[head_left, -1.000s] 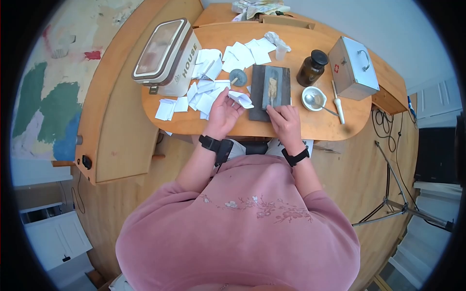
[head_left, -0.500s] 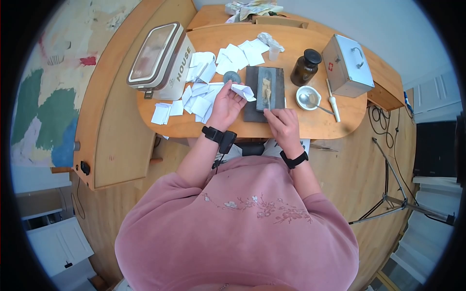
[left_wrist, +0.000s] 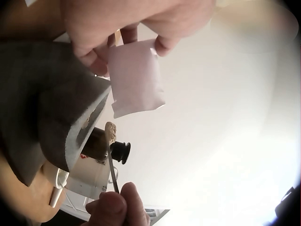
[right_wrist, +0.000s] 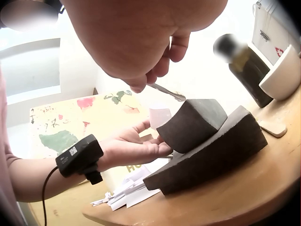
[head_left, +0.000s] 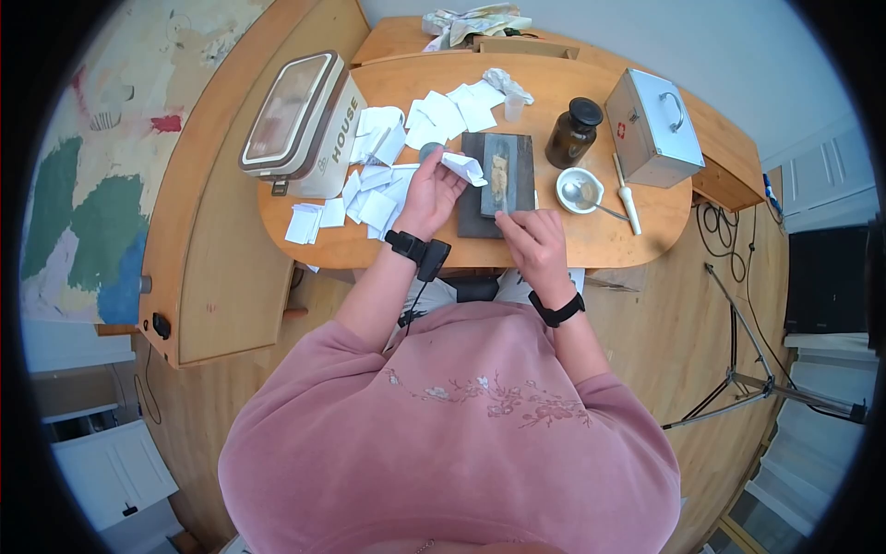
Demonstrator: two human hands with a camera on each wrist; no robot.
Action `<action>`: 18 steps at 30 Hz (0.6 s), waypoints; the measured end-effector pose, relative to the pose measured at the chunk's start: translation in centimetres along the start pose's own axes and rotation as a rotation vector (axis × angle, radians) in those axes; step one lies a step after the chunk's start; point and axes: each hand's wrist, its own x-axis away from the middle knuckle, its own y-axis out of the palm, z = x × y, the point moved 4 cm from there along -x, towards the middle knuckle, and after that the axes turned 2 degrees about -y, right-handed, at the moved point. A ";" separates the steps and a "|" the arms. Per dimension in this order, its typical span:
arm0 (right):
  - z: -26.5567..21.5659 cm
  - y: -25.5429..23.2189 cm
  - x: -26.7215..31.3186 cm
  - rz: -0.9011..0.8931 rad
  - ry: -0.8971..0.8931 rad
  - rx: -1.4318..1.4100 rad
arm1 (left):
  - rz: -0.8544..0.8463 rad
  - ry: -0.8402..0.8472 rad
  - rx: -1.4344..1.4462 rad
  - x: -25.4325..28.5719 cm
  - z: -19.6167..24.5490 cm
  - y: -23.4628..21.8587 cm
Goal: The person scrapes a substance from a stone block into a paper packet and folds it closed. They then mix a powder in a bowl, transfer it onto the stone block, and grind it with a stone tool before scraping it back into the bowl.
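My left hand (head_left: 434,196) holds a small folded white paper packet (head_left: 464,168), pinched between thumb and fingers at the left edge of a grey stone slab (head_left: 489,203). In the left wrist view the packet (left_wrist: 136,77) hangs from the fingertips. My right hand (head_left: 538,242) pinches a thin metal spatula (left_wrist: 113,172) at the slab's near end. A brown, crumbly clump (left_wrist: 111,132) sits on the spatula's tip. More brown powder (head_left: 499,177) lies along the slab's top, which rests on a wider dark board (head_left: 471,222).
White papers (head_left: 377,205) are scattered left, beside a lidded HOUSE box (head_left: 314,138). Right of the board stand a brown bottle (head_left: 569,143), a white mortar (head_left: 565,194) with a spoon, a white pestle (head_left: 631,210) and a silver first-aid case (head_left: 651,129).
The left hand and paper packet have moved right, closer to the slab. The right hand keeps its pinch on the spatula near the slab's near end. The head view has shifted slightly.
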 end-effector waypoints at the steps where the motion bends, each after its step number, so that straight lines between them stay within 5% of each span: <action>1: -0.1 -0.1 -0.1 0.005 -0.005 -0.006 | -0.001 -0.001 -0.001 -0.1 0.0 0.0; 18: -2.0 0.2 -1.2 -0.013 -0.038 -0.113 | -0.112 -0.037 -0.011 0.5 0.0 1.2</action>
